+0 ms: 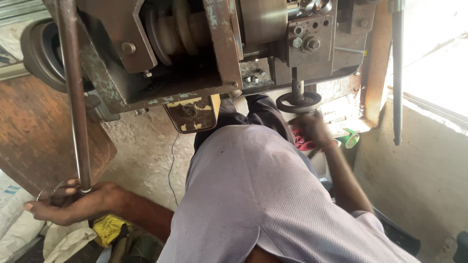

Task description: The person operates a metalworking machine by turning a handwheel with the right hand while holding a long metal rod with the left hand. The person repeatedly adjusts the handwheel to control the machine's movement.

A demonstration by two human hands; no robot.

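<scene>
My left hand [68,202] is closed around the lower end of a long, thin metal rod [73,87] that runs up past the left side of an old lathe [195,53]. My right hand [312,129] is blurred and sits just under a small round handwheel [298,102] on the lathe's carriage. The blur hides whether it grips the wheel's handle. A red cloth [303,144] lies right beside that hand. My torso in a light purple shirt [253,195] fills the middle of the view.
A second rod [397,73] hangs at the right near a bright window ledge. A green cup [351,139] stands by the lathe's base. A rusty plate [44,131], a white sack [14,209] and a yellow rag [109,228] lie at the left. A thin cable [171,165] trails over the concrete floor.
</scene>
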